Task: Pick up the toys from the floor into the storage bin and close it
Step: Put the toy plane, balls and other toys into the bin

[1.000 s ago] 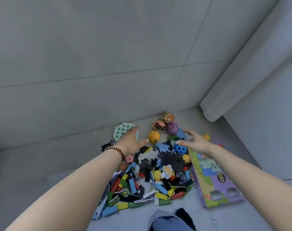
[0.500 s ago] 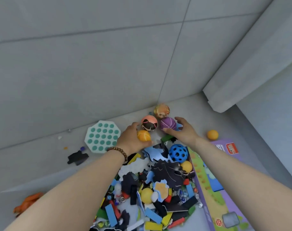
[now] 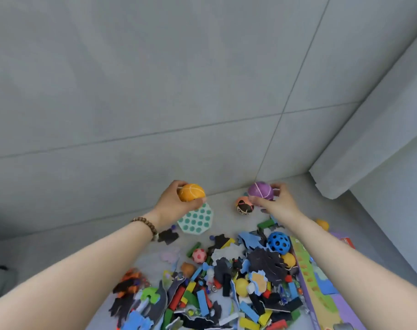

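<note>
My left hand (image 3: pixel 173 203) grips an orange ball (image 3: pixel 192 192) and holds it up above the floor. My right hand (image 3: pixel 277 204) grips a purple ball (image 3: pixel 260 190), also lifted. Just below the purple ball a pink ball with a cartoon face (image 3: pixel 244 205) lies on the floor. A heap of toys (image 3: pixel 226 289) spreads between my forearms: foam puzzle pieces, coloured blocks, a blue holed ball (image 3: pixel 278 242), yellow balls and a small pink ball (image 3: pixel 199 256). No storage bin is in view.
A teal-dotted hexagonal pop toy (image 3: pixel 198 221) lies under my left hand. A purple and green puzzle board (image 3: pixel 326 294) lies along the right of the heap, an orange ball (image 3: pixel 322 225) beyond it. Grey walls and a curtain (image 3: pixel 369 139) close the corner.
Both hands closed on the orange and purple balls and lifted them off the floor. The view tilted and more of the heap shows.
</note>
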Motion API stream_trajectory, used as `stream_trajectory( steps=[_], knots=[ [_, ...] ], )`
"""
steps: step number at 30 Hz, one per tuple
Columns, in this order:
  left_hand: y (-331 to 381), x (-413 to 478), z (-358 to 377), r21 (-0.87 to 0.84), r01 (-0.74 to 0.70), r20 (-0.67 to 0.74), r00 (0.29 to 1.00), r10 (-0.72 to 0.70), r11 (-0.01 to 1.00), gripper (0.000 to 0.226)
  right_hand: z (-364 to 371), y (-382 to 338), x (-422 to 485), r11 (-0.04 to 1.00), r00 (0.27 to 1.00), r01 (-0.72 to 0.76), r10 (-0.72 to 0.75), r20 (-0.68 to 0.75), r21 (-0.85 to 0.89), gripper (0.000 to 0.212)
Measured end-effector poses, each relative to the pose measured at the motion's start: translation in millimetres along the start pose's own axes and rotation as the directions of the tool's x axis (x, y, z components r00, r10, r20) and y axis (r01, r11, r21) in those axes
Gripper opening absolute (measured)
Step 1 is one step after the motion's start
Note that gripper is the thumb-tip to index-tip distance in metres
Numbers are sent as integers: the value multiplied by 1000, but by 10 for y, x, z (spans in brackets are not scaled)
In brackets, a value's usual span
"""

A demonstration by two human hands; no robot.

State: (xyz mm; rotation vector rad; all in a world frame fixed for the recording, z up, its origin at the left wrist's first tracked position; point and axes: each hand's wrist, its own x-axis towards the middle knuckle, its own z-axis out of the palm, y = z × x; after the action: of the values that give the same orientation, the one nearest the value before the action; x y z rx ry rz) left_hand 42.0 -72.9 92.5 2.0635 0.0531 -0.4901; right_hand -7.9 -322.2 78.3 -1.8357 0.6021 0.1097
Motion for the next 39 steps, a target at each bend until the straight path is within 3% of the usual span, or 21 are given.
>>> stream_trajectory(
  steps=[5,10,16,20,22,27,30,34,39],
  knots=[
    [252,-933,-1329,-216,-6,-162,986,-30,976,74,529,-1239,-876,986,962,111,-138,236,126,65],
    [-266,-2134,-2358,-250,3,-352,931,-94,968,51,1423,-1964,-1936,968,847,240,-245,472,71,60],
    [-1565,-3477,-3341,-415,101,-614,702,-361,904,61,2847,-2209,-2893,934,647,353,-201,735,-56,58],
    [-2366,-4042,-3670,-500,173,-644,581,-498,848,57,3820,-2198,-3318,895,519,434,-157,840,-101,57],
    [-2664,-4168,-3756,-533,190,-644,540,-541,824,57,4236,-2176,-3422,880,492,458,-136,860,-123,58],
    [-3040,-4133,-3803,-607,191,-625,485,-612,771,58,4987,-2147,-3429,854,479,491,-101,872,-171,49],
    [-3119,-3988,-3816,-608,188,-629,478,-613,771,64,5156,-2066,-3323,853,541,487,-127,831,-186,45],
    [-3040,-3856,-3786,-566,255,-605,518,-605,784,70,4927,-2044,-3138,883,537,448,-139,832,-141,21],
    [-2627,-3573,-3811,-336,321,-618,635,-464,886,60,4302,-2175,-2620,885,653,427,-158,741,-187,34]
  ],
)
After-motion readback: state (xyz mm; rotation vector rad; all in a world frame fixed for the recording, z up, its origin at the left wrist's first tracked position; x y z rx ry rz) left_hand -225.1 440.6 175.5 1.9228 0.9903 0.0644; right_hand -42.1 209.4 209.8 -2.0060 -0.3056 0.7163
